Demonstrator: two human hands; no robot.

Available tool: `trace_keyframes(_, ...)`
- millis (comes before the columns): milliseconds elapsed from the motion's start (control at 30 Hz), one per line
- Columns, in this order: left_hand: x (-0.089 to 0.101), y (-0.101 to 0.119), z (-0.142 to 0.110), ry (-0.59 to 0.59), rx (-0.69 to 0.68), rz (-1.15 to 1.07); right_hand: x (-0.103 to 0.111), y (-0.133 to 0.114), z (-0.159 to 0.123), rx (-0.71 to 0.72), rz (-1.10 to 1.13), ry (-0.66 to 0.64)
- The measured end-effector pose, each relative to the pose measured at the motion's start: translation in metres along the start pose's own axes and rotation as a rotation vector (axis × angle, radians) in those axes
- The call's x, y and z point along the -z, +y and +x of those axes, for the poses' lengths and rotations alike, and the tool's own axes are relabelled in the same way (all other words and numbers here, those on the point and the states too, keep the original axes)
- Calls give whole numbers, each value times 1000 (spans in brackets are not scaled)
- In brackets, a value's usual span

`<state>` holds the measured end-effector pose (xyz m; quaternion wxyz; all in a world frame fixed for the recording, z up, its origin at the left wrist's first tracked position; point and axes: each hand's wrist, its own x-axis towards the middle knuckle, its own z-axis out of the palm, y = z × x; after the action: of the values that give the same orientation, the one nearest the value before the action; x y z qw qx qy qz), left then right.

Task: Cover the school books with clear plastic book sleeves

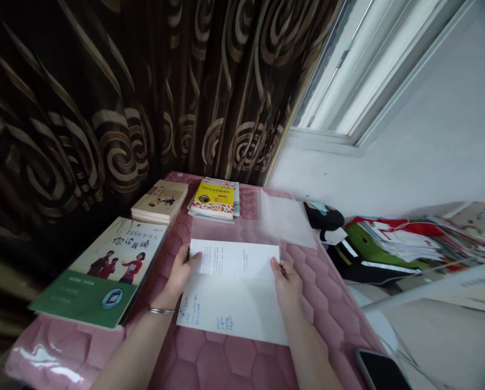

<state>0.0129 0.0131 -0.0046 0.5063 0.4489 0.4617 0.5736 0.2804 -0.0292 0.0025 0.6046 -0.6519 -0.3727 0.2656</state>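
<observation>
One sheet of paper is in front of me, over the middle of the pink cover, and I hold it by its two sides. My left hand grips the left edge, with the thumb on top; my right hand grips the right edge in the same manner, with its fingers curled. Whether the paper touches the cover below, I cannot tell. Its upper half carries printed lines, and near the bottom there is blue handwriting, too small to read. On my left wrist I wear a thin bracelet.

Just beyond the paper lies a clear plastic sheet. To the left is a green and white book, with tan books behind it. A yellow book lies on top of others, near the curtain. Near my right forearm, at the corner, there is a phone.
</observation>
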Motion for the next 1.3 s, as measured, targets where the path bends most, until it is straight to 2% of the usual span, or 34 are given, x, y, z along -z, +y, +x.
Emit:
trace_keyframes(167,0,-4,3,26,-47,31,1,5,4,27,-44,0)
trace_keyframes(333,1,-9,4,-8,-61,-3,1,8,5,40,-69,-6)
trace_keyframes(667,-1,-8,4,2,-35,-15,3,17,10,54,-92,-4)
trace_keyframes(867,0,-13,6,17,-49,33,1,3,1,-5,-41,-3)
trace_keyframes(1000,0,-8,5,18,-25,58,-1,-5,-3,3,-13,9)
trace_keyframes(1133,0,-3,2,0,-13,25,-1,1,1,15,-43,32)
trace_keyframes(1300,0,-6,4,-5,-25,22,0,10,3,6,15,3)
